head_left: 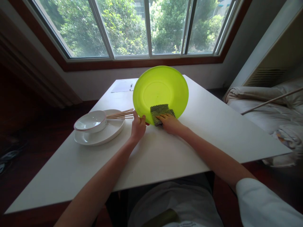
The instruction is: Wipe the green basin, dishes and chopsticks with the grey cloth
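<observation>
A large lime-green plastic basin [163, 74] is tilted up over the table, its inside facing me. My left hand [138, 126] grips its lower left rim, thumb on the near side. Against the lower inside of the basin, my right hand [171, 124] presses a dark green scouring cloth [159, 110] with zigzag edges, fingers laid over it. A small red bit shows by my left thumb; I cannot make out what it is. Left of that hand, wooden chopsticks [119, 114] lie with their ends by a white bowl [91, 121], which sits on a white plate [104, 138].
The white table [213, 126] runs toward the window [149, 28]. At its far left lie a sheet of paper [121, 86] and a pen [131, 86]. To the right stands a covered sofa [255, 104] with a long stick [272, 101] across it.
</observation>
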Tool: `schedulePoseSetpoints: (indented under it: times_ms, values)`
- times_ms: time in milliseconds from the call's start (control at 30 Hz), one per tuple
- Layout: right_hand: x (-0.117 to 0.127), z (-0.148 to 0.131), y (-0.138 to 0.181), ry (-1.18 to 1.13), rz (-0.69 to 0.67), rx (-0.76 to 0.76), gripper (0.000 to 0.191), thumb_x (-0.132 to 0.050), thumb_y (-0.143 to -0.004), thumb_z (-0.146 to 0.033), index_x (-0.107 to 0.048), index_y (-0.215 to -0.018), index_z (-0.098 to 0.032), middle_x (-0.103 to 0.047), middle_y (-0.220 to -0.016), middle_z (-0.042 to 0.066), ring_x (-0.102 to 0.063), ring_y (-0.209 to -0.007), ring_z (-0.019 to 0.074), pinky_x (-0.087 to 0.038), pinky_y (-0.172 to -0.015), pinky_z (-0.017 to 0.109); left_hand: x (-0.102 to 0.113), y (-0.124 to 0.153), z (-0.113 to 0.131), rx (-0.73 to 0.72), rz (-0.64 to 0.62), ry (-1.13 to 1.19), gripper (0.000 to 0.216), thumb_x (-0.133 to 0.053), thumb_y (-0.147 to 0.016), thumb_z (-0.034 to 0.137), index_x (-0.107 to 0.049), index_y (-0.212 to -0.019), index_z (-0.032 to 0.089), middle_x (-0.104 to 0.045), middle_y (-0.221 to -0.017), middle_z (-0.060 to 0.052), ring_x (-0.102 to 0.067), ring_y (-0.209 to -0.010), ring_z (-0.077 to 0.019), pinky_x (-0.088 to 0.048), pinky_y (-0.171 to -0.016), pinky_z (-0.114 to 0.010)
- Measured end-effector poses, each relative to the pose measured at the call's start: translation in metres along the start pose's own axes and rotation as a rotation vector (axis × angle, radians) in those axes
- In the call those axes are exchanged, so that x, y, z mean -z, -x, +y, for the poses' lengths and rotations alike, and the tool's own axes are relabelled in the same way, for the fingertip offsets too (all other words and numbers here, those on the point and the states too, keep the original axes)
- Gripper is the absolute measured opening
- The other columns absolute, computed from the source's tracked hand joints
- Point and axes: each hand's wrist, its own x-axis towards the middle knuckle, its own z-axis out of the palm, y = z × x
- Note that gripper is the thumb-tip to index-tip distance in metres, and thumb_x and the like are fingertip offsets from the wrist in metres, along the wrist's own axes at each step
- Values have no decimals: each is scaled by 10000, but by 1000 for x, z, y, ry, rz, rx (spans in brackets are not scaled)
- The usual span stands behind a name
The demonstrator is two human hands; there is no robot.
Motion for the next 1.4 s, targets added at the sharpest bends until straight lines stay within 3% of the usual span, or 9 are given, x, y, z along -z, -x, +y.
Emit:
schedulePoseSetpoints:
  times_ms: [200, 367, 533, 800, 1100, 1233, 1400]
  values:
    - [-6, -9, -3, -168, 58, 109, 557, -388, -864, -120, -348, -1419, -92, -462, -1393, 144, -437, -1251, 231, -339, -1034, 365, -1, 0, -2, -13, 27, -18, 362, -438, -847, 285, -352, -1184, 183, -622, -808, 5, -579, -494, -105, -456, -476, -229]
    - [-4, -2, -3, -201, 40, 108, 535, -433, -857, -131, -402, -1392, -125, -506, -1354, 137, -481, -1210, 215, -371, -999, 348, -1, 0, -3, -8, 17, -22, 363, -427, -853, 287, -343, -1191, 187, -627, -780, 11, -582, -487, -104, -442, -463, -217]
    - [7, 12, 4, -76, -30, 50, 514, -459, -838, -143, -477, -1351, -160, -537, -1326, 125, -507, -1186, 237, -369, -994, 357, -1, 1, -2, 4, 7, -11, 365, -426, -852, 293, -343, -1191, 184, -635, -726, 26, -584, -477, -106, -423, -455, -209]
    - [8, 25, 10, 95, -17, -99, 497, -437, -840, -190, -504, -1333, -189, -517, -1342, 119, -428, -1249, 322, -238, -1070, 511, 0, 2, 0, 3, -4, -10, 365, -441, -857, 288, -349, -1195, 186, -627, -666, 41, -593, -489, -117, -418, -471, -212]
    - [-7, -2, 1, -122, 27, -15, 540, -410, -853, -165, -408, -1392, -143, -477, -1384, 125, -411, -1275, 255, -263, -1071, 435, -1, 3, 1, 7, 8, -10, 336, -428, -856, 301, -348, -1164, 193, -624, -735, 18, -580, -491, -119, -427, -472, -227]
    - [-13, -17, -4, -204, 78, 5, 528, -399, -911, -257, -359, -1416, -109, -436, -1413, 161, -387, -1302, 247, -265, -1078, 409, -2, 3, 0, -13, 52, -42, 342, -434, -847, 300, -362, -1162, 188, -617, -795, -11, -569, -531, -131, -441, -496, -250]
    - [-13, -18, -4, -232, 101, 25, 531, -387, -942, -339, -352, -1420, -111, -433, -1416, 167, -403, -1296, 247, -287, -1070, 400, -2, 4, 2, -31, 56, -66, 340, -424, -849, 304, -375, -1161, 178, -599, -722, 2, -557, -539, -142, -434, -487, -249]
